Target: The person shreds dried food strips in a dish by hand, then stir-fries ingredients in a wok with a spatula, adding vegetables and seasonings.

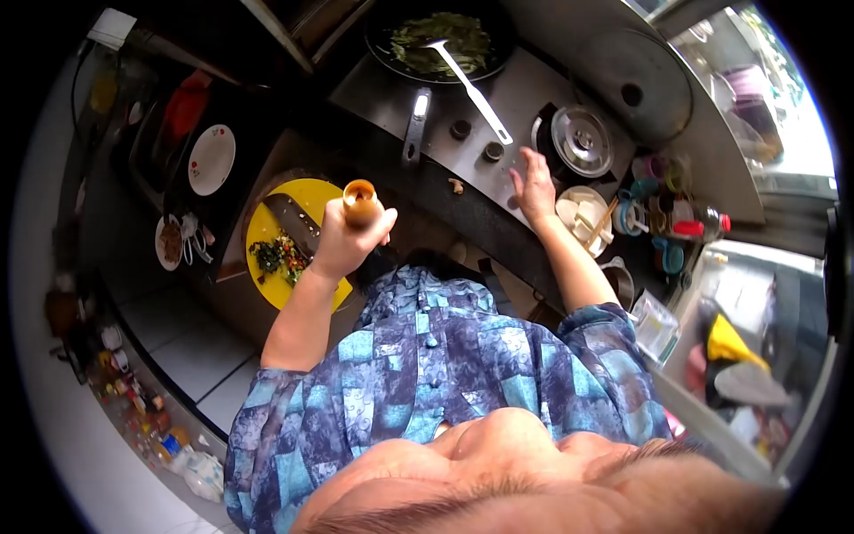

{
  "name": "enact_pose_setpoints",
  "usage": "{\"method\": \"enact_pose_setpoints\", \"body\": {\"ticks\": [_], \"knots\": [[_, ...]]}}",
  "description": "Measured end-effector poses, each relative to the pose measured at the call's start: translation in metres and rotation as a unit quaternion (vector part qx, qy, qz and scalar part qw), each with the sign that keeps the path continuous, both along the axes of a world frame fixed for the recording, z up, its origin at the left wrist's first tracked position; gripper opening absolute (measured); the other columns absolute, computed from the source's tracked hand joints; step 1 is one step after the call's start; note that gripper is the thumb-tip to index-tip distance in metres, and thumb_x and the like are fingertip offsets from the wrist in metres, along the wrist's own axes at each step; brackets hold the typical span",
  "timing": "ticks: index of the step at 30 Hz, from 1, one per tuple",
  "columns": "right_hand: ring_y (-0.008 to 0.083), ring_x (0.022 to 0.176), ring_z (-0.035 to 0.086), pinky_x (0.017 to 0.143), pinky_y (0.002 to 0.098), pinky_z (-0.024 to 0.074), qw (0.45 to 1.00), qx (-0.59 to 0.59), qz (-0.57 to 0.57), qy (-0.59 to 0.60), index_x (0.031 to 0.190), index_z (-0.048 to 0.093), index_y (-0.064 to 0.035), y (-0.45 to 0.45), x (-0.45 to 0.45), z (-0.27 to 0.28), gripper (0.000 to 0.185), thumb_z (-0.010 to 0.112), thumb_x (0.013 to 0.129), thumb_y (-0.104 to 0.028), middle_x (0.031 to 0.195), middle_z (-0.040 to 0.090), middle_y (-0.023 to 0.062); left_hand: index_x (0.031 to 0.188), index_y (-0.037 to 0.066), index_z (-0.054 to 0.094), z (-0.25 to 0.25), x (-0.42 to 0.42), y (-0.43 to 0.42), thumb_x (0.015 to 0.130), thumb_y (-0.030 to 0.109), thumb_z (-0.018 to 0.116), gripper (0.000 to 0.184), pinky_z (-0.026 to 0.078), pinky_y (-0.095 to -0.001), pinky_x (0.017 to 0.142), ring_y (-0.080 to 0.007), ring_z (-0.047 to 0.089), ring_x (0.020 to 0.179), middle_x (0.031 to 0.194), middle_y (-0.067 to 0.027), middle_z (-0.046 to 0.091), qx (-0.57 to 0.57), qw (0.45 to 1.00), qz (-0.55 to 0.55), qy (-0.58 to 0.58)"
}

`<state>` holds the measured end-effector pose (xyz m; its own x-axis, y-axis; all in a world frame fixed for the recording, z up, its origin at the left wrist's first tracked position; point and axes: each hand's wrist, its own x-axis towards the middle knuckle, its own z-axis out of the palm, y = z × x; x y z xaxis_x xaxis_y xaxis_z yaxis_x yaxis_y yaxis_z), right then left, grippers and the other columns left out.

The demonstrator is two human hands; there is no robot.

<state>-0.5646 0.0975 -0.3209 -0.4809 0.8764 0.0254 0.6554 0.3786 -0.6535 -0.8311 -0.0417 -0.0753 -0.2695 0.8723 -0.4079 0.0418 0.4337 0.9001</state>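
My left hand [342,236] is wrapped round the wooden handle [359,194] of a kitchen knife, its end pointing up at me. The dark, broad knife blade [289,218] reaches across a round yellow cutting board [310,190]. Chopped dark greens [265,256] and finely cut red and white bits [290,258] lie in small piles on the board, beside the blade. My right hand [534,189] holds nothing, fingers apart, over the front of the steel stove [520,111], near a control knob [494,151].
A wok [378,67] with sliced greens [454,36] and a white slotted turner [476,93] sits on the far burner. A lidded pot [583,142] stands at right, near a plate with chopsticks [587,214]. A white plate [212,160] lies left.
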Motion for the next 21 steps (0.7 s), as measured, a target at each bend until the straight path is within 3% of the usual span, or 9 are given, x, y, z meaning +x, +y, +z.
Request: {"method": "enact_pose_setpoints", "body": {"ticks": [1,4,5,8,12,14,15,17,21], "knots": [[0.0312,0.104,0.056,0.089,0.0388,0.0477,0.999,0.029,-0.012,-0.013,0.134,0.044,-0.0175,-0.063,-0.025,0.042,0.056,0.067,0.083,-0.020,0.115,0.052,0.0137,0.070,0.002,0.055,0.011,-0.037,-0.059,0.082,0.001,0.065,0.016,0.045,-0.0232,0.052,-0.0106,0.057,0.051,0.059,-0.0036,0.058,0.014,0.999,-0.030,-0.013],[0.0286,0.100,0.057,0.085,0.0382,0.0493,0.977,0.059,0.203,-0.027,0.141,0.041,-0.0255,-0.003,-0.044,0.074,0.064,0.068,0.083,-0.022,0.115,0.052,0.0129,0.067,0.003,0.055,0.005,-0.038,-0.031,0.082,0.003,0.066,0.018,0.045,-0.0234,0.053,-0.0104,0.057,0.051,0.057,-0.0022,0.057,-0.006,0.999,-0.029,0.027],[0.0272,0.096,0.058,0.083,0.0376,0.0499,0.956,0.133,0.259,-0.033,0.135,0.048,-0.0235,0.012,-0.051,0.078,0.054,0.067,0.084,-0.024,0.110,0.054,0.0114,0.067,0.003,0.056,0.003,-0.041,-0.020,0.081,0.005,0.066,0.017,0.045,-0.0240,0.054,-0.0102,0.057,0.052,0.057,-0.0023,0.058,-0.011,0.999,-0.037,0.033],[0.0267,0.090,0.061,0.076,0.0359,0.0528,0.929,0.130,0.345,-0.041,0.126,0.057,-0.0167,0.002,-0.070,0.092,0.045,0.068,0.083,-0.023,0.099,0.058,0.0084,0.066,0.002,0.057,-0.004,-0.071,-0.011,0.080,0.006,0.065,0.017,0.043,-0.0242,0.051,-0.0078,0.055,0.051,0.057,-0.0002,0.057,-0.026,0.996,-0.088,0.013],[0.0258,0.084,0.063,0.068,0.0334,0.0540,0.935,0.238,0.259,-0.050,0.120,0.059,-0.0093,0.015,-0.076,0.114,0.034,0.063,0.088,-0.017,0.100,0.060,0.0093,0.064,0.003,0.056,-0.029,-0.087,0.035,0.079,0.007,0.064,0.018,0.044,-0.0253,0.054,-0.0102,0.055,0.051,0.056,-0.0028,0.057,-0.086,0.988,-0.129,0.008],[0.0261,0.080,0.065,0.067,0.0341,0.0545,0.968,0.163,0.188,0.035,0.119,0.060,-0.0084,0.036,-0.079,0.137,0.031,0.061,0.089,-0.015,0.097,0.063,0.0095,0.066,0.002,0.056,-0.040,-0.092,0.073,0.079,0.007,0.065,0.017,0.044,-0.0256,0.054,-0.0106,0.055,0.051,0.057,-0.0028,0.057,-0.111,0.985,-0.135,-0.004],[0.0262,0.077,0.065,0.067,0.0344,0.0547,0.977,0.141,0.143,0.075,0.119,0.060,-0.0080,-0.020,-0.078,0.168,0.029,0.061,0.090,-0.014,0.095,0.064,0.0095,0.067,0.002,0.056,-0.030,-0.094,0.031,0.079,0.007,0.065,0.016,0.044,-0.0257,0.054,-0.0108,0.055,0.050,0.057,-0.0028,0.057,-0.107,0.983,-0.147,-0.005],[0.0183,0.077,0.068,0.071,0.0280,0.0546,0.981,-0.006,-0.016,0.193,0.119,0.061,-0.0038,-0.024,-0.071,0.185,0.027,0.055,0.097,-0.018,0.088,0.068,0.0104,0.069,0.001,0.057,-0.042,-0.099,0.053,0.077,0.008,0.065,0.014,0.044,-0.0264,0.053,-0.0119,0.055,0.050,0.058,-0.0040,0.057,-0.124,0.979,-0.162,0.008],[0.0211,0.083,0.069,0.082,0.0302,0.0549,0.841,-0.262,-0.263,0.394,0.122,0.059,0.0007,-0.028,-0.050,0.214,0.033,0.051,0.099,-0.022,0.094,0.069,0.0146,0.069,0.000,0.058,-0.065,-0.107,0.095,0.075,0.011,0.065,0.014,0.045,-0.0268,0.054,-0.0142,0.056,0.049,0.058,-0.0051,0.058,-0.174,0.965,-0.190,0.041]]}}
